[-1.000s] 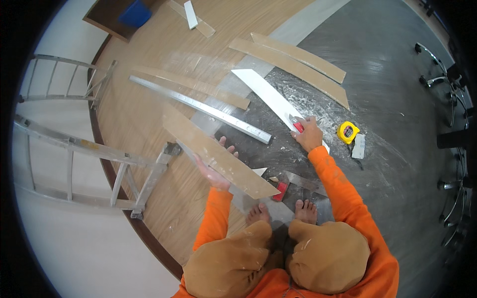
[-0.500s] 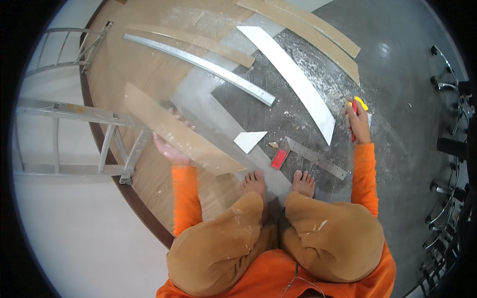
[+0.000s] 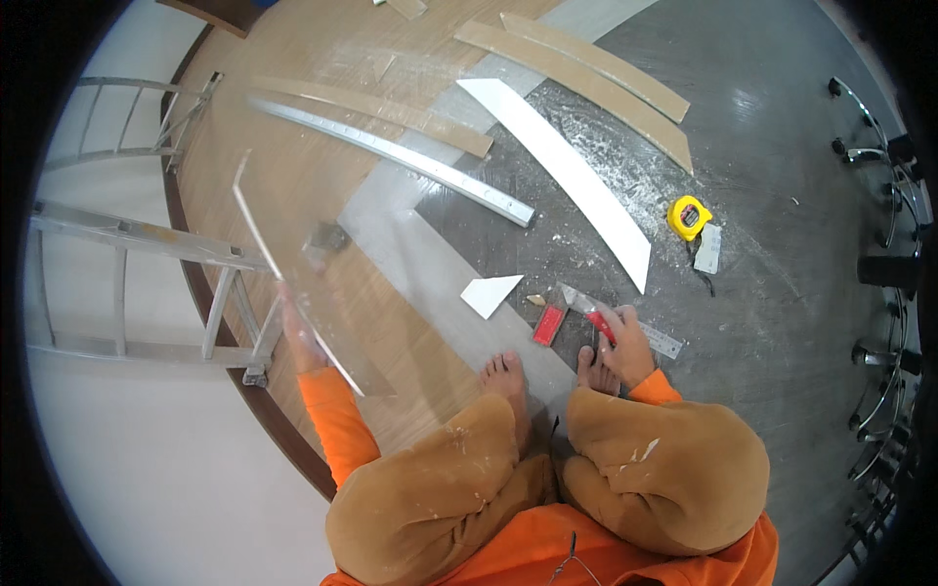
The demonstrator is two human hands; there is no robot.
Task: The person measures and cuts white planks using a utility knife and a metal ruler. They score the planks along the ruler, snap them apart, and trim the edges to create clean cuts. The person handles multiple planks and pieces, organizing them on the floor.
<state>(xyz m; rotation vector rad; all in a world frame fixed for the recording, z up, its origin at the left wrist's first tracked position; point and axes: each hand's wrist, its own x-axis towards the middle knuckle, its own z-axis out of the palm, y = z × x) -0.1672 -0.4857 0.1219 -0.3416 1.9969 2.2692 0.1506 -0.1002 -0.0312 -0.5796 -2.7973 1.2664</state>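
Note:
My left hand [image 3: 299, 327] grips a long board [image 3: 256, 223], turned almost edge-on and blurred, beside the ladder at left. My right hand [image 3: 628, 342] is closed on a red utility knife [image 3: 600, 322], low over a metal square [image 3: 662, 340] with a red handle [image 3: 548, 325]. A small white trapezoid offcut [image 3: 489, 291] lies left of the square. A long white board [image 3: 567, 181] lies ahead on the dusty grey floor. A yellow tape measure [image 3: 687, 216] rests right of it, touching a small pale piece [image 3: 708, 249].
Aluminium ladders [image 3: 142, 237] stand along the white wall at left. A long metal straightedge [image 3: 410, 164] and brown boards [image 3: 576, 76] lie ahead. Wheeled chair bases [image 3: 870, 156] line the right edge. My bare feet are below my hands.
My left hand moved left and the board tipped from flat to edge-on. My right hand, holding the knife, went from the white board out to the tape measure, then down to the square.

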